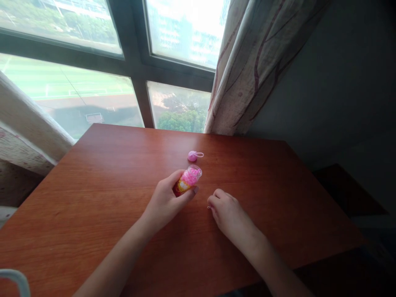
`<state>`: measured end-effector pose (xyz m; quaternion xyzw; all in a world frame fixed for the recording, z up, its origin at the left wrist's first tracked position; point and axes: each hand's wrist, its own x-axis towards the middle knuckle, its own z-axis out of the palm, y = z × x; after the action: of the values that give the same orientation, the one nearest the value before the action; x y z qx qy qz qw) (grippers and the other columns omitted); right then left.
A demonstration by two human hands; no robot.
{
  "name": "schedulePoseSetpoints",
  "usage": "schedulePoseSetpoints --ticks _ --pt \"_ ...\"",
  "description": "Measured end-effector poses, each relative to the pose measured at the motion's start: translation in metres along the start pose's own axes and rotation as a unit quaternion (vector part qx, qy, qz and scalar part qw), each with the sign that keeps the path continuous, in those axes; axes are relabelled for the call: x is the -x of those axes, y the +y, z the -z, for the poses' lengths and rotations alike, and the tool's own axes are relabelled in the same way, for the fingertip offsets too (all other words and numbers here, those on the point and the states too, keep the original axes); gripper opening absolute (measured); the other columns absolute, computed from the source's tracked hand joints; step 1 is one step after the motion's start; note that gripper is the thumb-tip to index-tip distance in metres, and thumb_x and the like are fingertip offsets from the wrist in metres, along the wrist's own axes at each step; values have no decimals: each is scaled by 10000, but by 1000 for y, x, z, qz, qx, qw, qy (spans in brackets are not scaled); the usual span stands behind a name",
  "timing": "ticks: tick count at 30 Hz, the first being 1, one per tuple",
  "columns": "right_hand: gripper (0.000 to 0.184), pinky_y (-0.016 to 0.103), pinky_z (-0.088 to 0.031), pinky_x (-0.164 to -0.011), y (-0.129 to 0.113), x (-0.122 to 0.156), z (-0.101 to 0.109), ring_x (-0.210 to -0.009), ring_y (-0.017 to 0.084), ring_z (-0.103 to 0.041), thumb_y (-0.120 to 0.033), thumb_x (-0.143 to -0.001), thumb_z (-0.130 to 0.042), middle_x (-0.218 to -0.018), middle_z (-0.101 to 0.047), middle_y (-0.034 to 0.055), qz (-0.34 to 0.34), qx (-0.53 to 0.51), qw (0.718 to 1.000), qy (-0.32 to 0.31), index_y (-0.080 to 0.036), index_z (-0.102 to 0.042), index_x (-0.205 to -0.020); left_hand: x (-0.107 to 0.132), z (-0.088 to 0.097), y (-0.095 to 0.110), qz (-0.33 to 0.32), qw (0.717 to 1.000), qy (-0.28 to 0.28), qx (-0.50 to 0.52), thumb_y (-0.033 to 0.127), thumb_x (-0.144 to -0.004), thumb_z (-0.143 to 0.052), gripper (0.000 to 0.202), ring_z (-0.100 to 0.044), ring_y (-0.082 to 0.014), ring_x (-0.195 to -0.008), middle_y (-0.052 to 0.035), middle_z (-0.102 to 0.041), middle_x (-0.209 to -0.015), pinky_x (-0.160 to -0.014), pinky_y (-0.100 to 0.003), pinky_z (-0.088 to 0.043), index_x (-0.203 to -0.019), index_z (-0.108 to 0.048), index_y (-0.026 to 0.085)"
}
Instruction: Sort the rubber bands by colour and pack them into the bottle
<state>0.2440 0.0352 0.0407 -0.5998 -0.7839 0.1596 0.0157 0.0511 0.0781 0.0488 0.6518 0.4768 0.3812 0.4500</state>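
Observation:
My left hand (167, 198) is closed around a small clear jar (188, 179) filled with pink bands, tipped on its side with its open mouth facing away from me. My right hand (227, 212) rests on the wooden table (102, 198) just right of the jar, fingers curled and pinched on a tiny thin thing at its fingertips that I cannot name. A pink lid with a loop (193, 155) lies on the table beyond the jar, apart from both hands.
A large window (93, 82) stands behind the table, with a patterned curtain (247, 66) at the right. A dark wall and low dark furniture (346, 189) lie to the right. A pale curved object (15, 280) shows at the bottom left corner.

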Motion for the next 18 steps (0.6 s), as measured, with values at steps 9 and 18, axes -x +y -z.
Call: schedulePoseSetpoints --ticks 9,18 --pt "195 250 -397 -671 8 -3 -3 -738 142 -581 -32 -817 -548 -824 -635 19 7 -25 1000 18 -195 -617 -734 1 -1 -4 -4 1000 -6 -18 359 -821 -639 199 -429 -113 -632 37 -500 -696 -578 -207 -349 -847 -585 169" --pt "32 242 -492 -649 51 -3 -10 -672 130 -631 -194 -755 -632 -737 -656 -9 -67 -447 891 34 -176 -631 -780 1 -3 2 -5 1000 -17 -12 358 -812 -639 201 -483 -125 -647 20 -582 -743 -611 -208 -393 -887 -613 173"
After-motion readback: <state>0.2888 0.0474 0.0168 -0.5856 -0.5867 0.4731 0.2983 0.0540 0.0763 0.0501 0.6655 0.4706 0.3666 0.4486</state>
